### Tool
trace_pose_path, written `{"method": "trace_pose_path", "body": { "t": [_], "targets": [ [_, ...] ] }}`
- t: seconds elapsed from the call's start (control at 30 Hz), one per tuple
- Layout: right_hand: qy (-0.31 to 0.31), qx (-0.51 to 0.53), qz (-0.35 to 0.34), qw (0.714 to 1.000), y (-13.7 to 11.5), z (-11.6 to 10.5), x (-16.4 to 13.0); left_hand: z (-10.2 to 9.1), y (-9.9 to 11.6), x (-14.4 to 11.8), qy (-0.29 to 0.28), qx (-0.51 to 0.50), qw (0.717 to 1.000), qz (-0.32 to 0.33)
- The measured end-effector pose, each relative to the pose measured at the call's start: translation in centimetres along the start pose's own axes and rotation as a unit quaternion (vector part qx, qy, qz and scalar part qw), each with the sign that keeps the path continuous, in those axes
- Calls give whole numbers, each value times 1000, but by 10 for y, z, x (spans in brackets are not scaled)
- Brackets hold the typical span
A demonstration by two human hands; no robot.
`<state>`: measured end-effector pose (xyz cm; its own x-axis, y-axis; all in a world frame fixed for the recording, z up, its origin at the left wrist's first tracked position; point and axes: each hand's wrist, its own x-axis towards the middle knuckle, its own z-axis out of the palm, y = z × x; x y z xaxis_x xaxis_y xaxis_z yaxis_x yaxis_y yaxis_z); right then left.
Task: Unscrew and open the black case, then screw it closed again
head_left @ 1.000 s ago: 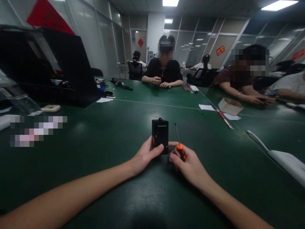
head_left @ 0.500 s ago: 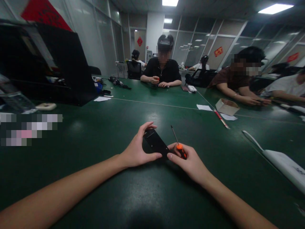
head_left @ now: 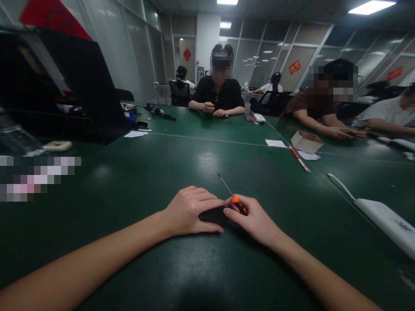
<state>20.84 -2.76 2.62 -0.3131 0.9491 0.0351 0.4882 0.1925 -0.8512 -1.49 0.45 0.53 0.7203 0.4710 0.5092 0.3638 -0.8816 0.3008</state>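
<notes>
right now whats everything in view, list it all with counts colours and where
black device: 1, black, lying flat on the table under the left hand
screwdriver: 1, orange handle, thin metal shaft pointing up and left, in the right hand
table: 1, dark green, fills the foreground
black case: 1, black, open, far left
cardboard box: 1, pale, open, right of centre
red pen: 1, red, beside the box
white pouch: 1, white, right edge
paper slips: several, white, scattered mid-table
people: several, seated at the far and right sides
left hand: 1, covering the device
right hand: 1, gripping the screwdriver
</notes>
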Motion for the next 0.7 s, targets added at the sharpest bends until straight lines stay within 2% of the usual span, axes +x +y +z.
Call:
{"method": "trace_pose_path", "body": {
  "t": [0.23, 0.37, 0.43, 0.53, 0.6, 0.7],
  "targets": [
    [-2, -40, -32, 999, 1, 3, 1, 2, 9, 0, 7, 15, 1000, -17],
    [22, -191, -82, 978, 6, -10, 2, 4, 4, 1, 2, 10, 999, -46],
    [39, -292, -127, 947, 8, -27, 2, 2, 0, 2, -1, 11, 997, -74],
    [77, -430, -198, 878, 7, -58, 1, -2, -5, 4, -21, -1, 994, -104],
    [108, -490, -230, 834, 4, -73, -1, -5, -6, 5, -34, -12, 993, -112],
    [89, -536, -272, 794, -1, -82, -3, -7, -5, 5, -35, -17, 992, -119]
  ]
}}
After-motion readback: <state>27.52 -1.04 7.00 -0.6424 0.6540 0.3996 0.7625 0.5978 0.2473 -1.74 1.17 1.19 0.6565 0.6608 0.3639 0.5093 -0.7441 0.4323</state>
